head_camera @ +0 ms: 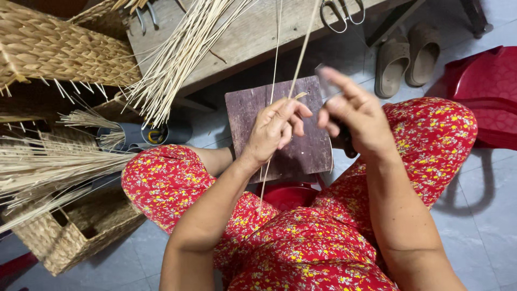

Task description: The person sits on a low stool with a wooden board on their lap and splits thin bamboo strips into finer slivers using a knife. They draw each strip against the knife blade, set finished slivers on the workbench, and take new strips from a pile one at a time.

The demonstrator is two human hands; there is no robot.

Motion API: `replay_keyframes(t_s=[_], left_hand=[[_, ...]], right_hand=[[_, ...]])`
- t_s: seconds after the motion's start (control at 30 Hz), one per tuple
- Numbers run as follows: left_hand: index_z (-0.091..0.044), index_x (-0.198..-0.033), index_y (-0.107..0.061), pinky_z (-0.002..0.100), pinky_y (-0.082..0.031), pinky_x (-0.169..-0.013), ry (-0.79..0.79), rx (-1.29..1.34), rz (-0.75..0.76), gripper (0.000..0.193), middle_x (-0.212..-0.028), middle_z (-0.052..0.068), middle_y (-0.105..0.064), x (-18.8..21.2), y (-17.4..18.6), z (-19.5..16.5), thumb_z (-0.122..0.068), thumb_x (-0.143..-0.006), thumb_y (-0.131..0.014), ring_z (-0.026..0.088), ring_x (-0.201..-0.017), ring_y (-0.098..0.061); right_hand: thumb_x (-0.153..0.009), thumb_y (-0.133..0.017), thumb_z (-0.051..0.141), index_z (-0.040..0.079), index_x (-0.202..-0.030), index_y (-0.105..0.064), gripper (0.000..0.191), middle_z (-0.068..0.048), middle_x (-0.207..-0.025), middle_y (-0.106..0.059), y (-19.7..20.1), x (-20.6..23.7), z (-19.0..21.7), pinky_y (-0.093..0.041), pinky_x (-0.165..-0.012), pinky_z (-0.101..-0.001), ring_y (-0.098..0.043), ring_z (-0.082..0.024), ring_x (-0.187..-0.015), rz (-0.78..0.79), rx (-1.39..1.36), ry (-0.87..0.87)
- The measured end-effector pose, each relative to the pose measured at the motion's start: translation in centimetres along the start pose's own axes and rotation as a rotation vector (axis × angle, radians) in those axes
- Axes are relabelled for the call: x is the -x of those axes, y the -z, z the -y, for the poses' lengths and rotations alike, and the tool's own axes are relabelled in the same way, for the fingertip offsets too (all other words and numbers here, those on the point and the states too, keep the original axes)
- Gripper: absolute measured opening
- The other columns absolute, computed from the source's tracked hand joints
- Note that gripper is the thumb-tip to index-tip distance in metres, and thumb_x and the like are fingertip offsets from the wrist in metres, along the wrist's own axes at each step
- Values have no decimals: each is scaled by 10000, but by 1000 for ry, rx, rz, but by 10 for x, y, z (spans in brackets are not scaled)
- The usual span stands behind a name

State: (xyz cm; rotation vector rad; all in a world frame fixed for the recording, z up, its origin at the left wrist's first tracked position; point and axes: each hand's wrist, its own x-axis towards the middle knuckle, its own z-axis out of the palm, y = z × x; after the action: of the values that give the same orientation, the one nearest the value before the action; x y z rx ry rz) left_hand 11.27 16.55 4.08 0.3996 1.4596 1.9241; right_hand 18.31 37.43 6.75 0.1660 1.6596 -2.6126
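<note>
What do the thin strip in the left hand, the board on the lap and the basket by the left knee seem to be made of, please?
Strip: pale, stiff plant fibre, perhaps rattan.
Board: worn wood, dull reddish-brown, scuffed.
Basket: woven dried straw-like fibre, matte tan plaiting.

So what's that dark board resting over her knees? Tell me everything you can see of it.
The board is a flat, roughly rectangular slab, dark reddish-brown, and looks like worn wood with pale scuffs and specks. It lies between the knees above a red stool, tilted slightly, its far edge toward the wooden bench. The left hand is over its middle, pinching a thin pale straw strip that crosses it. The right hand covers its right edge.
</note>
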Motion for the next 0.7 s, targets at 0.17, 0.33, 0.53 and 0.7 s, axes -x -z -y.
replay_keyframes(t_s=[0.17, 0.33, 0.53, 0.7], left_hand=[[-20, -1021, -683, 178, -301, -424, 66, -32, 78, 447, -682, 26, -616, 1, 9, -2, -405, -1096, -469, 15, -468, -414], [-42, -1031, -695, 183, -306, -461, 119, -111, 142, 422, -685, -3, -609, 4, 11, -11, -404, -1093, -487, 5, -518, -427], [-57, -996, -698, 191, -327, -486, 52, -202, 33, 388, -628, -41, -569, 6, 11, -19, -380, -1086, -504, 1, -530, -451], [-49, -972, -721, 195, -328, -526, 34, -135, 100, 372, -619, -56, -526, 10, 12, -18, -341, -1107, -534, 5, -567, -449]], right_hand=[[-1012, -600, 97, 29, -1546, -442, 562, -46, -917, -662, -9, -1, -4, -441, -565, -202, -613, -82, -727, 109, 34, -89], [-1022, -610, 94, 22, -1487, -514, 480, -27, -848, -640, -7, -3, -10, -424, -543, -201, -606, -68, -716, 136, 23, -169], [-1022, -609, 95, 36, -1429, -564, 413, -22, -763, -649, -6, -3, -12, -395, -520, -194, -524, -55, -604, 57, 99, -135], [-1056, -614, 97, 65, -1438, -569, 386, -21, -770, -615, 15, -1, 0, -418, -552, -205, -514, -69, -603, -107, 72, 40]])
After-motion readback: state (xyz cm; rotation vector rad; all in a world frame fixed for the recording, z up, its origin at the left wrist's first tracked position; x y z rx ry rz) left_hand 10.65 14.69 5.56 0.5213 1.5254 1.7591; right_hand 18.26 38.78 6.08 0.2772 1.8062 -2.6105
